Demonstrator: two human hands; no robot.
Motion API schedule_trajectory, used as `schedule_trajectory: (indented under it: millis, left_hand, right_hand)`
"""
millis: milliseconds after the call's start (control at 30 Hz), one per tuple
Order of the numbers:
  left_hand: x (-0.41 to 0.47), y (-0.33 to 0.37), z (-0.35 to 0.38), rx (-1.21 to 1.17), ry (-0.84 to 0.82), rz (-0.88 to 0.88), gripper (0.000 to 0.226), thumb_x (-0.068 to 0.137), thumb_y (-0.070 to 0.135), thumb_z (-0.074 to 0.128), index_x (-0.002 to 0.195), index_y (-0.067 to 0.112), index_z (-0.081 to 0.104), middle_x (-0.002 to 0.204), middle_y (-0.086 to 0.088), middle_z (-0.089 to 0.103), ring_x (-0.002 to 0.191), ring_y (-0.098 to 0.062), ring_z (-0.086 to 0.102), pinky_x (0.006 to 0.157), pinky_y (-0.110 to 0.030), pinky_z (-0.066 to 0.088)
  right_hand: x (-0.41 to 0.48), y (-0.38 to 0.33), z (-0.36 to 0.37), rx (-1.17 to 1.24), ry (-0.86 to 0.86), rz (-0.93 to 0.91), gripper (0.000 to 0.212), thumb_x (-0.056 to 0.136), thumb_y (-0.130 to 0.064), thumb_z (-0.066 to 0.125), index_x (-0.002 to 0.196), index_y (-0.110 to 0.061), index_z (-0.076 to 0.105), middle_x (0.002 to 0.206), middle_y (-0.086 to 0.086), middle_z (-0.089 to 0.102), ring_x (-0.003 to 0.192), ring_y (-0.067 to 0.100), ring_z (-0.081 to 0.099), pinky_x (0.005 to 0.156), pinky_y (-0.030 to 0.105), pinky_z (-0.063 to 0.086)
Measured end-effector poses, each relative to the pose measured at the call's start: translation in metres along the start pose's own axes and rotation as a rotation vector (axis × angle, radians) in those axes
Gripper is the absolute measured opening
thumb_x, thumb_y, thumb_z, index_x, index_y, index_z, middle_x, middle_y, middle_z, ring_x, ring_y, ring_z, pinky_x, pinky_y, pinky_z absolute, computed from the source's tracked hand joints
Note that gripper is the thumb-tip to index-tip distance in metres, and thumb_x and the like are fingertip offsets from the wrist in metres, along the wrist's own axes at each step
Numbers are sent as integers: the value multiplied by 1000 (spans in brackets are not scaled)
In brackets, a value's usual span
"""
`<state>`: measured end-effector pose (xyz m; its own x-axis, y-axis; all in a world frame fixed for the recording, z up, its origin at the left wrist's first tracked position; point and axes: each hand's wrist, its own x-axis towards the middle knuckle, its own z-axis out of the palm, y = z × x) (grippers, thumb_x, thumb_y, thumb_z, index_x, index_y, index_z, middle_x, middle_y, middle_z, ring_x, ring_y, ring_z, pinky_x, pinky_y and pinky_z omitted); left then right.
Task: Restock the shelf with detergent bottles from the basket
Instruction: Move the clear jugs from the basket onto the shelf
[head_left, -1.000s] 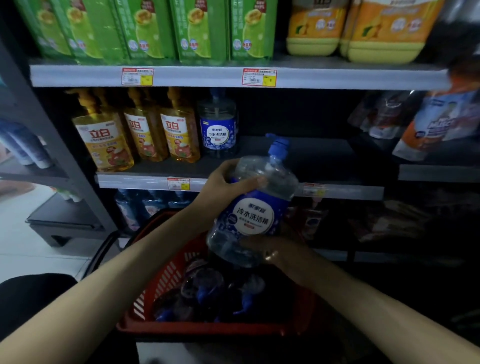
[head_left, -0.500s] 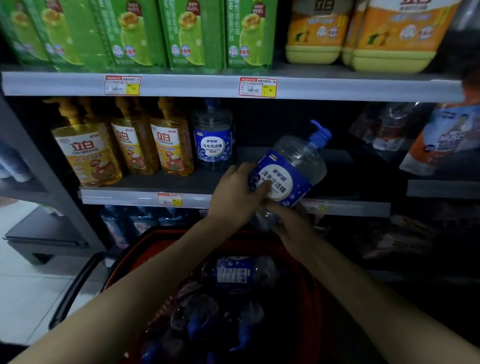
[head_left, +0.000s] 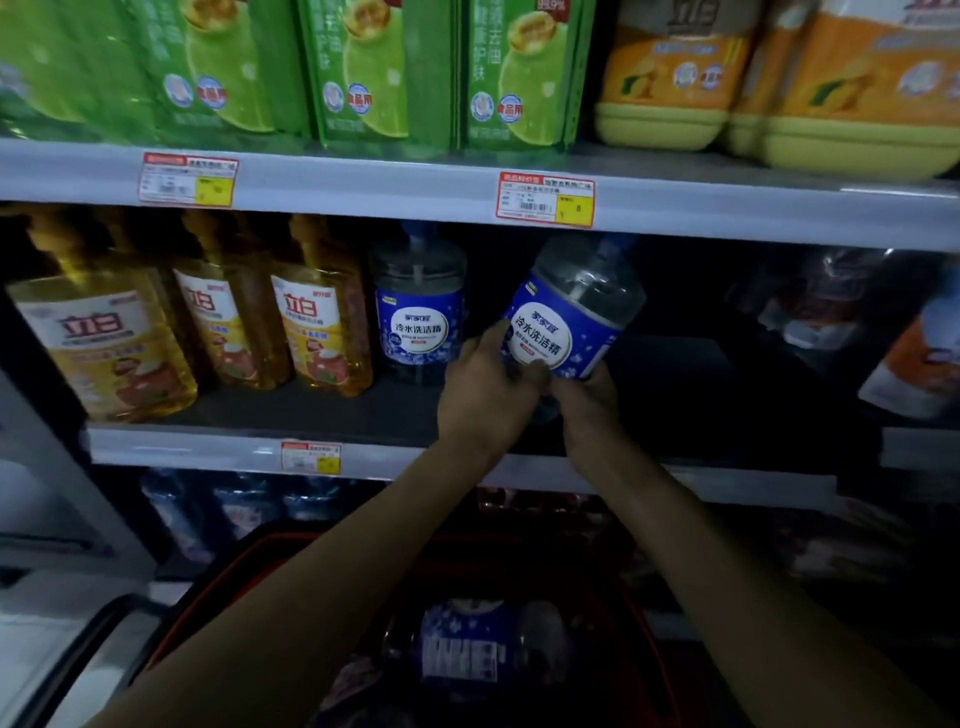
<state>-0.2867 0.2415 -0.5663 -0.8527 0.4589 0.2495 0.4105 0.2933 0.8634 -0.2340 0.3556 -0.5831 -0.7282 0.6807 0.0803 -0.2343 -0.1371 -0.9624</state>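
Note:
Both hands hold one clear detergent bottle (head_left: 576, 306) with a blue label, tilted to the right, inside the middle shelf (head_left: 291, 410). My left hand (head_left: 488, 389) grips its lower left side and my right hand (head_left: 589, 395) supports its base. Its blue pump top is partly hidden under the upper shelf edge. A matching bottle (head_left: 418, 306) stands upright just to its left. Below, the red basket (head_left: 208, 597) holds more such bottles, one (head_left: 467, 649) lying label up.
Yellow detergent bottles (head_left: 317, 312) line the middle shelf's left part. Green packs (head_left: 374, 67) and orange jugs (head_left: 675, 73) fill the top shelf. Pouches (head_left: 909, 358) lie at the right. The middle shelf is dark and bare right of the held bottle.
The bottle has gone from above the basket up and forward into the middle shelf, beside the standing blue-label bottle. Both hands stayed on it. The view has moved closer to the shelf.

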Motion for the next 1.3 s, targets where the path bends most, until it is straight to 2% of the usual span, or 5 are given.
schedule_trajectory:
  millis: [333, 867, 1033, 1200, 1300]
  left_hand:
    - [49, -28, 37, -380, 4, -28, 59, 93, 22, 70, 148, 30, 52, 129, 10, 70, 116, -5, 66, 99, -30, 56]
    - [102, -56, 73, -573, 24, -160, 95, 79, 40, 74, 161, 42, 26, 144, 8, 63, 129, -13, 61, 115, -43, 46]
    - [110, -59, 74, -538, 39, -169, 104, 74, 46, 73, 163, 38, 20, 152, 4, 55, 134, -16, 57, 116, -43, 45]
    - [115, -52, 78, -493, 48, -215, 94, 80, 42, 67, 163, 30, 25, 152, -3, 55, 132, -22, 59, 113, -44, 49]
    - [115, -46, 77, -492, 49, -228, 90, 83, 35, 66, 163, 26, 26, 152, -5, 55, 132, -22, 59, 113, -43, 48]
  right_hand:
    - [82, 33, -11, -150, 15, -68, 70, 65, 4, 88, 128, -15, 63, 111, 0, 75, 97, 13, 73, 75, 25, 61]
    - [168, 46, 0, -437, -134, -250, 34, 81, 5, 78, 112, -6, 70, 100, 1, 74, 86, 0, 70, 76, 19, 55]
    - [182, 47, 3, -522, -158, -222, 56, 78, -6, 84, 130, -6, 61, 117, 8, 72, 104, 20, 69, 91, 34, 57]
    - [182, 43, -2, -516, -125, -168, 55, 82, -2, 80, 133, -3, 59, 114, 6, 71, 96, 15, 69, 80, 22, 55]
    - [173, 43, -4, -505, -107, -163, 49, 83, -5, 80, 128, -14, 62, 109, -2, 72, 96, 12, 69, 84, 30, 58]
